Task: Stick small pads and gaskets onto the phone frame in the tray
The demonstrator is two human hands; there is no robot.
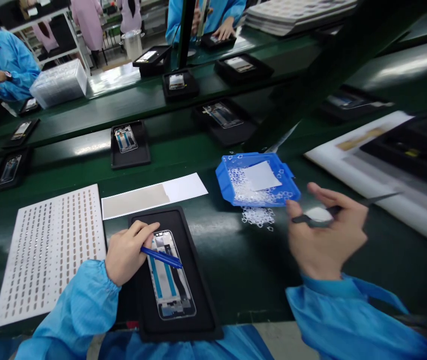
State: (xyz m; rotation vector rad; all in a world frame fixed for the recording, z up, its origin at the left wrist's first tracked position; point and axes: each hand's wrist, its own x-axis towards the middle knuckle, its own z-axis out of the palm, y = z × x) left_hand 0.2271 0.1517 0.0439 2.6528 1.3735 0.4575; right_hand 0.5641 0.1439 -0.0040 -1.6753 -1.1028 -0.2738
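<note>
A phone frame (170,280) lies in a black tray (198,300) in front of me. My left hand (125,252) is closed round a blue stick (160,257) whose tip rests on the frame. My right hand (324,235) hovers to the right, blurred, fingers pinched on dark tweezers (348,207) with a small white piece at them. Just beyond it sits a blue bin (232,187) holding a white sheet and small clear film bits, some spilled on the belt.
A white sheet of small gold parts (48,250) lies at left, a backing strip (153,195) behind the tray. More black trays with phone frames (128,142) ride the green belts. People in blue coats work at far left and across. Papers lie at right.
</note>
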